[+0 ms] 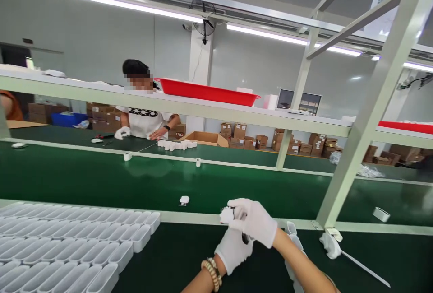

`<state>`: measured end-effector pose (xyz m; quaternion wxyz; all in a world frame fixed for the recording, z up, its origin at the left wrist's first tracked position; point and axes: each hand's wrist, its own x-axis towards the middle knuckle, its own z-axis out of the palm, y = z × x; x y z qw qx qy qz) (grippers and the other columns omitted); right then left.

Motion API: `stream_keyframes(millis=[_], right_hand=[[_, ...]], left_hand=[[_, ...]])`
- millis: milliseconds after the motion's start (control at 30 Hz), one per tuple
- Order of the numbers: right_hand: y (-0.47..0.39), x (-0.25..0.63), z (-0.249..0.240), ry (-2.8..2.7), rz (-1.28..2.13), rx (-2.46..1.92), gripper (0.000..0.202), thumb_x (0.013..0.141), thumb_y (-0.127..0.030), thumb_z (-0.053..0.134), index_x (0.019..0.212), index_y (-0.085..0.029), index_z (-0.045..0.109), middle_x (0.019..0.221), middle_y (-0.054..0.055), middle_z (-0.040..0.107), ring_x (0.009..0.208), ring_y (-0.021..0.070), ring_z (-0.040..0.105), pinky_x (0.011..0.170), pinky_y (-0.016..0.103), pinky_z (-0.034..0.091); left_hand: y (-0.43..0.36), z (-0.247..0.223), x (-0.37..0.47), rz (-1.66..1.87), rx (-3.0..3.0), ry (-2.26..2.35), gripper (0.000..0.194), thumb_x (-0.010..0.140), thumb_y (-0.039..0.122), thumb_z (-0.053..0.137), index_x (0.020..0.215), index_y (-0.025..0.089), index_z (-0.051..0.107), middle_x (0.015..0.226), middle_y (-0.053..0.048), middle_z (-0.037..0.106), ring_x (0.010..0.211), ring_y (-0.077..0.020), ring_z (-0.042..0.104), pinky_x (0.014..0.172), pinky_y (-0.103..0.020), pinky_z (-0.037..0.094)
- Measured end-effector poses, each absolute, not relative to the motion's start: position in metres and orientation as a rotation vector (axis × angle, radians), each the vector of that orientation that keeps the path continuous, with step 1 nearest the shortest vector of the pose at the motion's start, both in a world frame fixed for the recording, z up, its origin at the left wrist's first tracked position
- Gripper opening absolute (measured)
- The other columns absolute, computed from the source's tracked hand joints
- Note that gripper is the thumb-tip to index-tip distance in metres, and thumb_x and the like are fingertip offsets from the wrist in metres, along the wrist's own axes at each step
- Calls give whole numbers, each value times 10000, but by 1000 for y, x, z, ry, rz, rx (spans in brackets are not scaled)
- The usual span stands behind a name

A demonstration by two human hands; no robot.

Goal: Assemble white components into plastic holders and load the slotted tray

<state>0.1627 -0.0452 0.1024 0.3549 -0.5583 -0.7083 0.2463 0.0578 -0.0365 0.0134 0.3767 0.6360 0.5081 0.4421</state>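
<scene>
Though near the edge rail (189, 217), right grip (255, 221) around white part (226, 216), left grip (234, 251) unclear.

White on the left grip (234, 251), the right grip (254, 221) and the held part (226, 216); deep green across the belt (101, 178), darker green on the surface (179, 257); whitish grey on the containers (141, 237); red on the tray (206, 93); white with black print on the shirt (141, 126).

Reaching in from the near side, with the gloved right hand (256, 220) curled, partly hiding the gloved left hand (233, 250).
</scene>
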Motion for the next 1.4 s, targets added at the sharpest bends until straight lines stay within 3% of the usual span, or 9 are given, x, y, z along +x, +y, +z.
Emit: stream_keyframes(millis=[67,100,133,200,333,533,733,1033,1400], right_hand=[[-62,207,101,-1795,646,-1476,523,669,-209,820,1181,-181,719,962,47,750,882,208,698,878,364,575],[-68,225,98,-1775,657,-1490,521,692,-226,808,1199,-161,709,953,56,744,868,204,694,870,366,578],[-72,239,94,-1758,674,-1503,520,713,-233,794,1216,-142,696,945,62,739,852,197,690,858,363,582],[-75,256,86,-1746,715,-1523,518,725,-205,779,1229,-124,687,926,61,732,818,181,679,837,350,586],[-75,261,77,-1799,737,-1572,473,679,-112,770,1148,-168,740,843,17,700,756,161,626,802,342,565],[-77,254,83,-1865,705,-1647,454,686,-122,761,1132,-212,756,842,3,697,782,178,618,810,347,542],[-80,248,87,-1890,690,-1665,402,712,-145,748,1107,-216,760,863,5,710,783,171,614,794,319,538],[-78,248,80,-1913,722,-1648,507,751,-169,723,1253,-238,724,859,9,720,777,175,623,802,326,544],[-79,244,78,-1919,718,-1620,486,733,-161,706,1213,-223,741,834,17,721,766,184,622,787,329,528]], left_hand=[[-33,15,66,1073,1755,1127,185,931,314,666,1035,170,716,1014,-53,732,838,-158,684,854,-360,596],[-32,16,68,1050,1831,1027,173,858,181,711,1030,183,713,1010,-46,733,856,-169,684,861,-359,590],[-31,15,69,1041,1901,932,294,783,56,702,1048,183,707,1023,-46,730,890,-179,684,877,-358,576],[-30,13,69,1069,2009,769,488,690,-25,618,1123,183,702,1072,-72,718,944,-221,677,918,-390,565],[-26,5,63,1123,2077,697,506,690,0,542,1134,183,702,1128,-102,713,1048,-277,667,996,-475,524],[-14,-14,61,1162,2023,810,580,648,-15,543,1176,176,685,1177,-111,703,1114,-293,649,1047,-526,492],[-12,-19,60,1177,1997,839,615,631,-32,537,1184,196,683,1186,-96,698,1134,-290,644,1072,-545,478],[-14,-15,62,1171,1994,883,601,633,-56,516,1172,167,662,1161,-117,692,1109,-292,661,1059,-548,500],[-16,-9,60,1155,2019,922,578,645,-49,547,1169,159,676,1168,-119,699,1118,-292,654,1072,-544,491]])
